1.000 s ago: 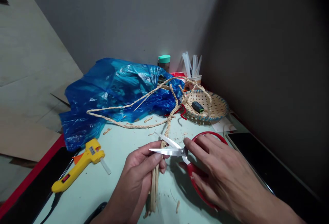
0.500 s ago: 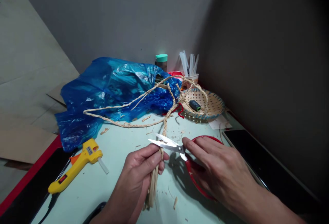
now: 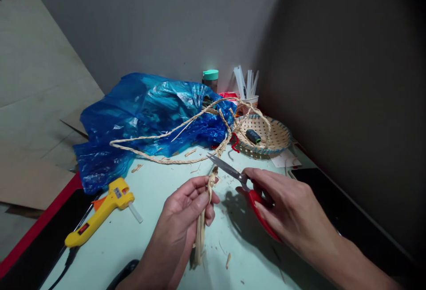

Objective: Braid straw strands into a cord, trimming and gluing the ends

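Between the thumb and fingers of my left hand (image 3: 188,212) is a braided straw cord (image 3: 213,181), its loose strands hanging below the palm. My right hand (image 3: 289,201) grips a pair of scissors (image 3: 229,170) by the red handles. Their blades look closed and point up and left, just above the pinched part of the cord. Beyond the blades, a long loop of braid (image 3: 166,162) spreads over the table and across the bag and basket. I cannot tell whether the cord is cut through at the blades.
A yellow glue gun (image 3: 100,214) lies on the left. Behind the hands are a blue plastic bag (image 3: 143,108), a woven basket (image 3: 279,134) with a dark thread spool (image 3: 253,137), a green-capped bottle (image 3: 210,79) and a cup of glue sticks (image 3: 251,100). Straw scraps dot the table.
The scissor blades, spread across the cord before, have come together and tilted upward. My right hand has turned and shifted slightly right. My left hand keeps its pinch.
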